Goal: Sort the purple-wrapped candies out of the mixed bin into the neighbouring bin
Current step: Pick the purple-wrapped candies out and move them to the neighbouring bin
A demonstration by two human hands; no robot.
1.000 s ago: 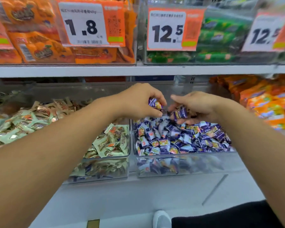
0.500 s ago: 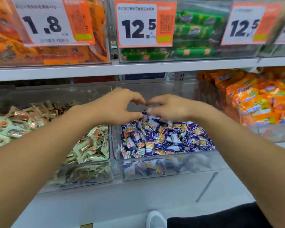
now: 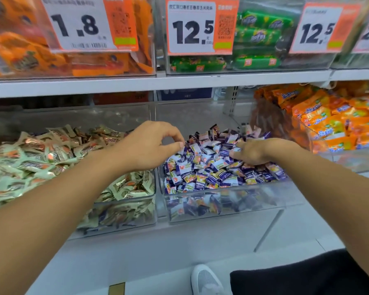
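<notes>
A clear bin (image 3: 226, 202) at centre holds a heap of purple-wrapped candies (image 3: 207, 167). The neighbouring clear bin (image 3: 119, 216) to its left is filled with pale green and copper-wrapped candies (image 3: 30, 162), and a few purple bits show through its front wall. My left hand (image 3: 151, 145) hovers over the divide between the two bins. Its fingers are loosely arched, the tips touch the left edge of the purple heap, and I see nothing in it. My right hand (image 3: 256, 151) rests on the right side of the purple heap with its fingers bent down among the candies.
A bin of orange packets (image 3: 339, 124) stands to the right. The white shelf board (image 3: 179, 83) above carries bins with price tags (image 3: 192, 26). Below the bins runs a white ledge (image 3: 158, 248). A white shoe (image 3: 205, 279) shows at the bottom.
A second ago both hands held purple candies together above the purple heap. They lowered onto it and have since moved apart, and no candy shows in the left hand.
</notes>
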